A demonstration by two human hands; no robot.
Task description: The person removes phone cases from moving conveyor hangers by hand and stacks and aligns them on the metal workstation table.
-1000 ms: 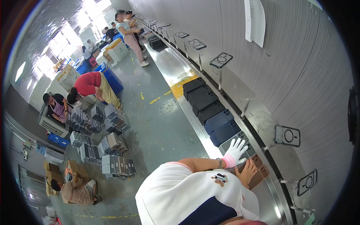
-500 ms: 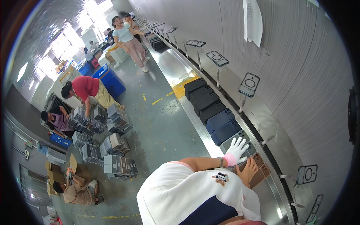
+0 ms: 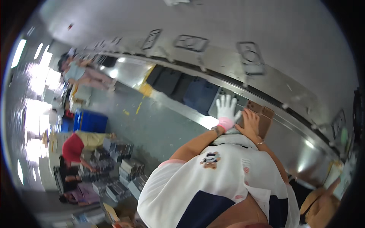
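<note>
Suddenly the view has swung round and blurred, yet the gloved left hand [image 3: 227, 110] keeps its place, lying flat with fingers spread over the grey phone cases [image 3: 241, 102]. The bare right hand [image 3: 250, 122] still rests curved fingers on the brown phone cases [image 3: 267, 117]; whether it grips, I cannot tell. Both groups lie on the metal bench [image 3: 291, 142], seemingly undisturbed, so the handling looks no further along.

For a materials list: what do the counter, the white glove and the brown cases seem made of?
Counter: probably stainless steel, smooth and fairly shiny, given its grey sheen and bright reflections.
White glove: likely matte fabric, as it fits closely and shows no glare; any weave is blurred.
Brown cases: matte, maybe plastic or a leather-like covering, since no sharp highlights show; the look leaves that open.
</note>
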